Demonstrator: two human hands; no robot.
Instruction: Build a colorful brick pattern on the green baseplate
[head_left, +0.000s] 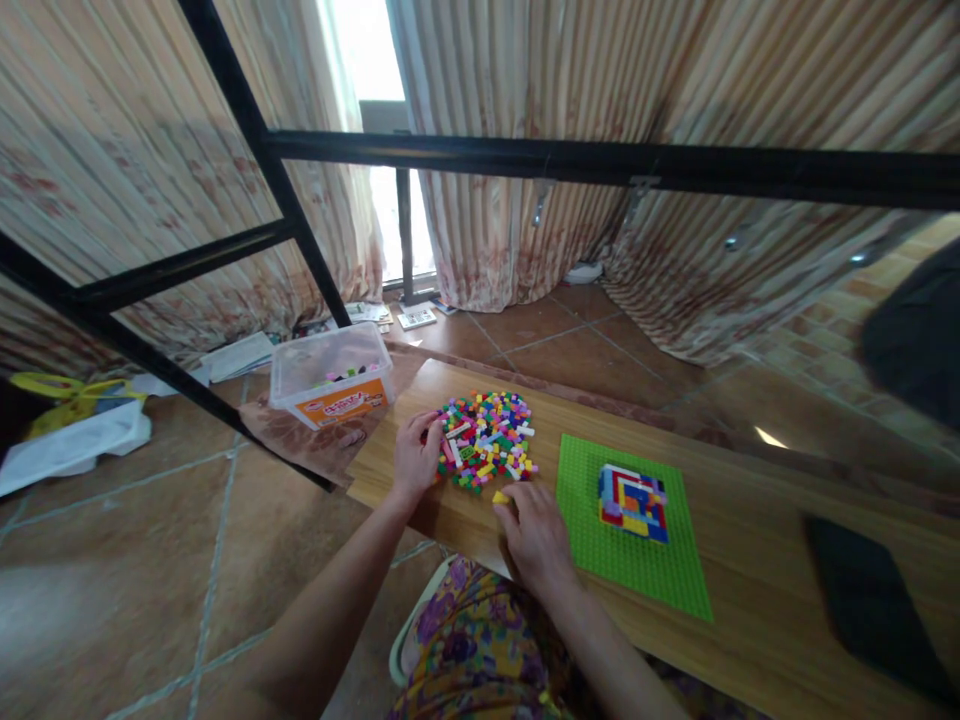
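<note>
A heap of small, many-coloured building bricks [487, 440] lies on the wooden bench. My left hand [417, 455] is at the heap's left edge with its fingers curled together; whatever is in them, if anything, is hidden. Close to the heap's near edge, my right hand [536, 530] pinches a yellow brick [501, 497] between thumb and fingers. To the right of that hand lies a green studded baseplate [637, 585]. On it stands a low square build of red, blue, yellow and white bricks [634, 503], touched by neither hand.
A clear plastic tub [330, 375] with an orange label and some bricks inside stands beyond the bench's left end. A dark flat object [870, 600] rests on the wooden bench [757, 530] at right. A black metal frame [465, 152] crosses behind, before striped curtains [525, 80].
</note>
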